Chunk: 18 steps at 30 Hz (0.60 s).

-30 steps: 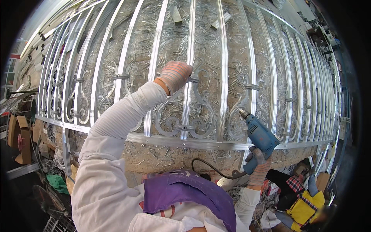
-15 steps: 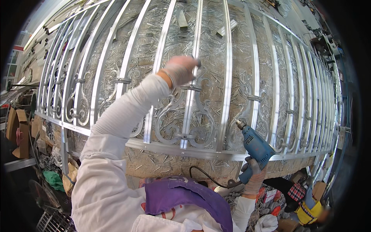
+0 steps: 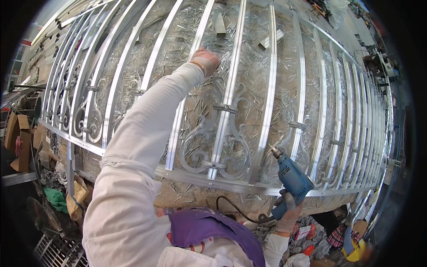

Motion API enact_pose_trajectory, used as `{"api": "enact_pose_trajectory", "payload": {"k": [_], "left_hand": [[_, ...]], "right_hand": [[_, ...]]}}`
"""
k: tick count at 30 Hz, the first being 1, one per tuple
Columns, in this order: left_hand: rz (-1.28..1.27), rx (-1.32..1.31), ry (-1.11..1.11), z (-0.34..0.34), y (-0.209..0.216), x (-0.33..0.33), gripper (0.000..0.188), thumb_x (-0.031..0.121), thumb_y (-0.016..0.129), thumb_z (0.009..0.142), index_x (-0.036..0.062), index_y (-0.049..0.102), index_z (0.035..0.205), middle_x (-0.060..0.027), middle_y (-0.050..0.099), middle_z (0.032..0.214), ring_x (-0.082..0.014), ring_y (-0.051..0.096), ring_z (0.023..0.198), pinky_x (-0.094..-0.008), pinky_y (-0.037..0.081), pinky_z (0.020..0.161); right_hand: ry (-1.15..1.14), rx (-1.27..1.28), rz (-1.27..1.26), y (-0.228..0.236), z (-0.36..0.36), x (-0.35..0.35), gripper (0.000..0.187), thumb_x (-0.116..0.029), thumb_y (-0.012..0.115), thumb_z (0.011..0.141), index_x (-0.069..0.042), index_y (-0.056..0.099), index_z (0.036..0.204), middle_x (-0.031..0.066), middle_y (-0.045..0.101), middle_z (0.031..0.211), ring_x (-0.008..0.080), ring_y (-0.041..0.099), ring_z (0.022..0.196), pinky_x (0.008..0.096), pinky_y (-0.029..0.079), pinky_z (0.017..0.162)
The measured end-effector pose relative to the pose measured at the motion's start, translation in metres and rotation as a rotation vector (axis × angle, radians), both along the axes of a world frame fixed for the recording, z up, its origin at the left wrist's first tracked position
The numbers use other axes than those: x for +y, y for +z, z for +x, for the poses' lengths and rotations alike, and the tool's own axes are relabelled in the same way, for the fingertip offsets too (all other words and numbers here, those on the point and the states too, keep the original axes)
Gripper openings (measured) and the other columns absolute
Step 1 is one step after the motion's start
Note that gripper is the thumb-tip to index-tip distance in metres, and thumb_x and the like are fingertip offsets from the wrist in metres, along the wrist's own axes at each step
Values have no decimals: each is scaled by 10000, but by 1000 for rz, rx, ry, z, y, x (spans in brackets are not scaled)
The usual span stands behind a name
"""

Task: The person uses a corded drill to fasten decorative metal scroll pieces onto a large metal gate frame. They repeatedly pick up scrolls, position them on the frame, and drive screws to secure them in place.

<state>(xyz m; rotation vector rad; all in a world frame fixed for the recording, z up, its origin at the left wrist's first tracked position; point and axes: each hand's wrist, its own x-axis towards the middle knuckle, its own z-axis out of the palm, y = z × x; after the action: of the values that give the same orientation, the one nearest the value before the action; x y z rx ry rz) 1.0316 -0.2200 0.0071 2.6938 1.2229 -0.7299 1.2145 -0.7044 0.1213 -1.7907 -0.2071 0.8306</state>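
My right hand, in a grey-fingered glove, is closed around the handle of a blue power drill. The drill's bit points up and away, over the metal railing near a scroll ornament. My left arm reaches far across the railing. At its end, my left hand is over the bars and the loose fasteners strewn beneath; its fingers are turned away and hidden. Just nearer than that hand, another scroll ornament flanks a bar, with a collar across it.
The drill's black cord loops past a purple cloth at my front. Short metal tube pieces lie among the fasteners. Cardboard and a green bag are at left, grey rags and a yellow item at lower right.
My left hand has moved away from the bar above the central ornament's collar, going farther out and slightly left. My right hand still holds the drill in nearly the same place. The view has shifted slightly.
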Motion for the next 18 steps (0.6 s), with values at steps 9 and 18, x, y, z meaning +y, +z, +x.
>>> {"api": "enact_pose_trajectory", "payload": {"k": [9, 18], "left_hand": [[96, 337, -242, -39, -114, -13, 321, 150, 518, 992, 37, 783, 1133, -172, 756, 1179, -328, 654, 1213, -442, 400, 1106], [63, 186, -3, -21, -29, -46, 322, 120, 522, 976, 11, 761, 1163, -201, 727, 1236, -343, 608, 1287, -399, 460, 1086]], "right_hand": [[-13, 77, 34, -18, 6, -4, 481, -249, 782, 827, -15, 592, 1201, 106, 698, 897, 169, 621, 584, 308, 530, 517], [-29, 25, 25, -3, 3, -12, 452, -259, 798, 811, -7, 624, 1143, 100, 699, 872, 168, 625, 583, 307, 523, 514]]}}
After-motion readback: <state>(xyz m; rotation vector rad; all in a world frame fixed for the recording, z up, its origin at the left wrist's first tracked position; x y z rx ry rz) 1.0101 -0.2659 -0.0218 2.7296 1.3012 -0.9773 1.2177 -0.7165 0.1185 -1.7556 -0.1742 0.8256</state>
